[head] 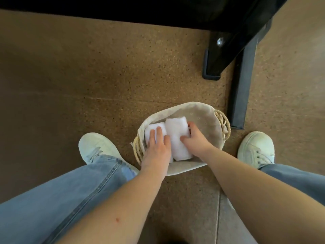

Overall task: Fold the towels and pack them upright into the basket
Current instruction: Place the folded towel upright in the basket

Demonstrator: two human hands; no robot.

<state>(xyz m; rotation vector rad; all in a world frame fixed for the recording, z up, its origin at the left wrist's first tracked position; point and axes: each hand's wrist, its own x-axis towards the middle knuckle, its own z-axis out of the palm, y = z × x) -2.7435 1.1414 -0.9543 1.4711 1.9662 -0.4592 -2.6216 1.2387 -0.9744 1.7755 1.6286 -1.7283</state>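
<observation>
- A pale shoe (pixel 95 145) is seen on the cork floor (pixel 88 76), left of the left grip.
- The left grip (pixel 157 147) is laid flat with its fingers straight, pressed on the smaller folded towel (pixel 154 125); nothing is clasped.
- The larger folded towel (pixel 177 134) is set between the two grips, touching the smaller one.
- The right grip (pixel 195 138) is curled round the larger towel's right side, thumb on top.
- Both towels are contained in the lined basket (pixel 175 107) beneath the grips.
- A second shoe (pixel 256 147) is seen right of the right grip.
</observation>
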